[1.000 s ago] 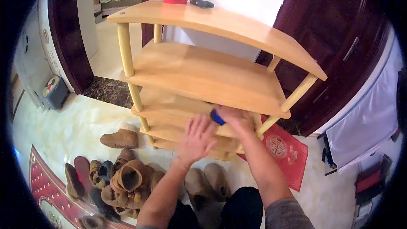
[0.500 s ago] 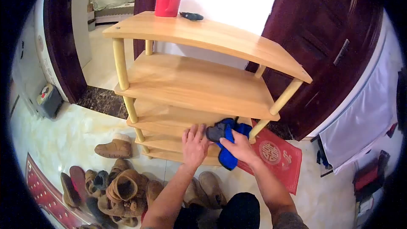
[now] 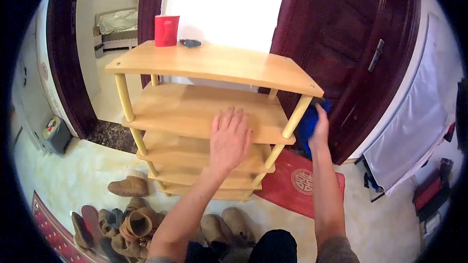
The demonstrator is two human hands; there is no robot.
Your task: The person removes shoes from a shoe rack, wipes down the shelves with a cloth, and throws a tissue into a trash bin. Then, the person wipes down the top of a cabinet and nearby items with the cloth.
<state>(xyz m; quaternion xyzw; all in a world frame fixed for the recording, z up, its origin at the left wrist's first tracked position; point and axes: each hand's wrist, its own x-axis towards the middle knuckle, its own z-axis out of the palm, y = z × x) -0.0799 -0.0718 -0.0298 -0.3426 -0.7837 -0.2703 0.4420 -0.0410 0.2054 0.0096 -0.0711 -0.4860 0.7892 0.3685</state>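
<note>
My left hand [image 3: 230, 140] is open, its fingers stretched out over the front of the second shelf [image 3: 187, 100] of a light wooden rack; whether it presses on the board I cannot tell. My right hand [image 3: 319, 129] grips a blue and dark grey cloth [image 3: 306, 125] just outside the rack's right front post [image 3: 297, 117]. Part of the cloth is hidden behind that post and my hand. On the top board [image 3: 214, 63] stand a red mug [image 3: 166, 31] and a small dark object [image 3: 190, 43].
Piled boots [image 3: 136, 224] and a lone tan boot [image 3: 128, 185] lie on the floor at left. A red mat [image 3: 302, 182] lies right of the rack, before a dark red door [image 3: 351, 44]. A white-covered stand [image 3: 409, 126] is farther right.
My right hand has carried the cloth from the lower shelves up and right, outside the right post. My left hand has risen to the second shelf. The view has shifted.
</note>
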